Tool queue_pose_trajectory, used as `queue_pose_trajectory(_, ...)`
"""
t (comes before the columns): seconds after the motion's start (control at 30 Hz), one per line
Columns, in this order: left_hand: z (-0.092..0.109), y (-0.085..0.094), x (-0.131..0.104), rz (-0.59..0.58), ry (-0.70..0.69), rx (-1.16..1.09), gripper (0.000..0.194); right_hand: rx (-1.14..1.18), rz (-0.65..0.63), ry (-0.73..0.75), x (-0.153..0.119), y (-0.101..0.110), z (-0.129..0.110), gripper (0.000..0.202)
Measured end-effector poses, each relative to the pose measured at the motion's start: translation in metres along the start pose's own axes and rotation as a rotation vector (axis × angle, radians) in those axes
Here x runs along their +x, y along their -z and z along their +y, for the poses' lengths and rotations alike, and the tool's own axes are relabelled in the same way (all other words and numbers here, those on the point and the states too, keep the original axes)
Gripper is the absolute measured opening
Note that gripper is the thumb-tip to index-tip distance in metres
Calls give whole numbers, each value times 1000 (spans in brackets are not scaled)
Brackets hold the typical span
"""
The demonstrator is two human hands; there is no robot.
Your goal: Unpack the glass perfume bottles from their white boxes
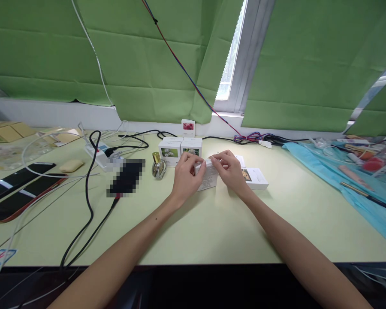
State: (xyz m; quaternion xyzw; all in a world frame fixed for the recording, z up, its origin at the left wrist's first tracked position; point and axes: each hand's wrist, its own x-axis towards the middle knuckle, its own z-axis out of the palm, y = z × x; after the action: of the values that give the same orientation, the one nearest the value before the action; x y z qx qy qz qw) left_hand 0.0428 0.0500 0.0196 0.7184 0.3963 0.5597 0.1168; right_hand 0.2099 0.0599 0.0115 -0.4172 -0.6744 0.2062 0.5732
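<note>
In the middle of the table, a small white box [208,177] with fine grey print on its facing side is between my hands. My left hand [185,177] pinches its upper left edge with thumb and fingers. At the upper right edge my right hand [230,172] is closed on the same box, fingertips near its top. Whether the top flap is lifted is hidden by my fingers. Just behind stand several white boxes with flower pictures [170,151]. Right of my right hand lies a flat white box [259,179] with a flower picture. A glass perfume bottle [158,167] with a gold cap stands left.
A phone-like device [128,177] on a black cable, a power strip [96,154] and dark phones [22,197] lie to the left. Blue sheeting [328,171] holding a brush [366,195] covers the right. A white box with a red picture [188,127] stands by the wall.
</note>
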Motion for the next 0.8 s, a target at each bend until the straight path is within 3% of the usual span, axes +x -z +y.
queue_pose_trajectory(0.5, 1, 0, -1, -6, -6, 11, 8, 71, -18, -42, 1, -1, 0, 27)
queue_pose_trajectory(0.8, 1, 1, -1, -10, -9, 38, 13, 196, -62, -145, 3, -1, 4, 31)
